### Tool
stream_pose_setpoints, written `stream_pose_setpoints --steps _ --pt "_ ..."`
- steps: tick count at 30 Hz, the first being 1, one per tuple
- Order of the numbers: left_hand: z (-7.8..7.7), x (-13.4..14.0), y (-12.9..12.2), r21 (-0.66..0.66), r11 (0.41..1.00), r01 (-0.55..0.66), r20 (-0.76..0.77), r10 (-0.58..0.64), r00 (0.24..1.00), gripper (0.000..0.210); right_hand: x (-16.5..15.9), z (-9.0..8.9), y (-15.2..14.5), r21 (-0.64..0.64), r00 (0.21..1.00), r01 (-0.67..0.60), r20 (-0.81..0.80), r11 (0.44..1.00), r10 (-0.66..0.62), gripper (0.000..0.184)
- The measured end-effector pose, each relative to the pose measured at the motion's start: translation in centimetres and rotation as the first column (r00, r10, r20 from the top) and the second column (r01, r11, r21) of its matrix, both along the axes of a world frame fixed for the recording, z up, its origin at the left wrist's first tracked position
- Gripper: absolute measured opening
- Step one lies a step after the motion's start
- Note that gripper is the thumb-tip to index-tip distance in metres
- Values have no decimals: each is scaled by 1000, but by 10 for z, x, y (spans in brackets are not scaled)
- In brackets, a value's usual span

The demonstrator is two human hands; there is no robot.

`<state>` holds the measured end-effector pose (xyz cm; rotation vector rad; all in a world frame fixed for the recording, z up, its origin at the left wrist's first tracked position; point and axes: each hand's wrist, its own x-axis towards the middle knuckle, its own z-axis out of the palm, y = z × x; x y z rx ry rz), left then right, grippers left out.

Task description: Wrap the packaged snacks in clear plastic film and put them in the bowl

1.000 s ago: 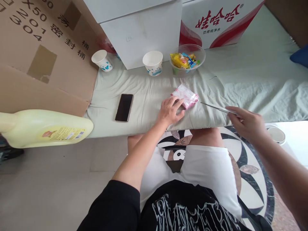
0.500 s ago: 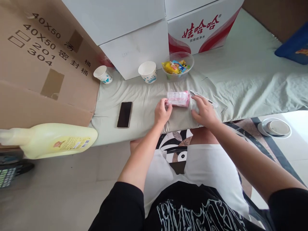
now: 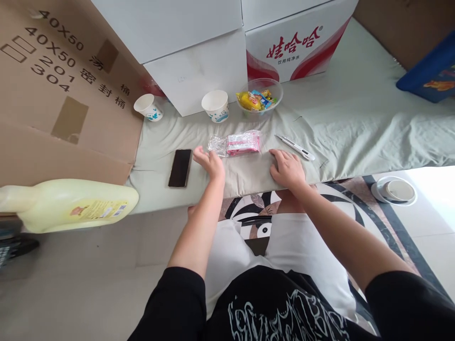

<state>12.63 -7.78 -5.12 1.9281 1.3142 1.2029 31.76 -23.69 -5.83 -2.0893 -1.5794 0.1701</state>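
Observation:
A pink and white packet in clear crinkled plastic wrap [image 3: 243,142] lies on the pale green cloth [image 3: 245,176]. Just left of it and nearer to me, my left hand [image 3: 212,163] is open, its fingers pointing left toward a dark phone [image 3: 180,168]. It holds nothing. To the packet's right, my right hand [image 3: 287,168] rests on the cloth, palm down, fingers apart and nothing in it. A white utility knife [image 3: 295,147] lies just beyond my right fingers, apart from them.
Behind stand two paper cups [image 3: 215,106] and a clear plastic bowl [image 3: 260,98] of wrapped snacks, against white cartons [image 3: 199,71]. A large cardboard box [image 3: 71,123] and a yellow pump bottle [image 3: 81,204] are at left. A blue item [image 3: 432,76] sits at far right.
My left hand has let go of the packet and moved left, its fingers spreading. The packet now lies further left, with its clear wrap extending leftward. My right hand has drawn back from the knife.

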Motion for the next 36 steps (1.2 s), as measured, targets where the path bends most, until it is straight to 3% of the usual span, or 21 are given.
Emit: stream_pose_setpoints --steps 3,6,8,10,12,14,18,21,23,26,27,30,33,36 --pt "16 3 10 112 994 9 -110 4 994 41 0 1 0 -8 1000 0 7 1000 0 49" --pt "27 17 23 121 973 197 -398 -134 908 63 1 1 0 -26 1000 -4 8 1000 4 48" --pt "31 25 28 39 956 290 -534 -225 815 58 1 3 -1 -32 1000 -4 4 999 4 47" --pt "35 28 24 8 926 378 -601 -298 742 34 0 3 0 -36 1000 0 -3 999 0 47" --pt "38 28 8 60 879 474 -639 -331 695 18 0 2 0 -27 1000 3 -9 1000 -3 48" --pt "39 22 -16 100 825 555 -669 -357 651 19 1 -1 0 4 1000 12 -13 1000 -12 49" --pt "34 5 -67 -38 775 630 -710 -465 529 21 4 -6 -7 114 998 51 -27 992 -49 50" --pt "35 -7 -84 -146 688 711 -667 -599 443 14 -2 3 -17 266 1000 22 -5 964 -22 41" --pt "38 -11 -78 -103 691 715 -616 -609 500 17 -12 17 -18 349 998 -59 37 935 49 34" --pt "42 -11 -46 22 832 554 -562 -448 696 20 -32 39 -5 329 965 -263 102 907 242 32" --pt "42 -10 -33 29 871 491 -565 -391 727 26 -38 44 4 281 948 -318 116 906 297 33" --pt "41 -9 -1 -147 895 422 -610 -418 673 59 -43 49 27 19 950 -299 103 954 295 32" --pt "41 -12 7 -268 858 439 -595 -506 625 43 -36 49 36 -197 987 -114 93 974 134 28" --pt "44 -15 -11 -156 842 516 -635 -485 601 20 -29 54 32 -45 985 -92 144 995 98 31"
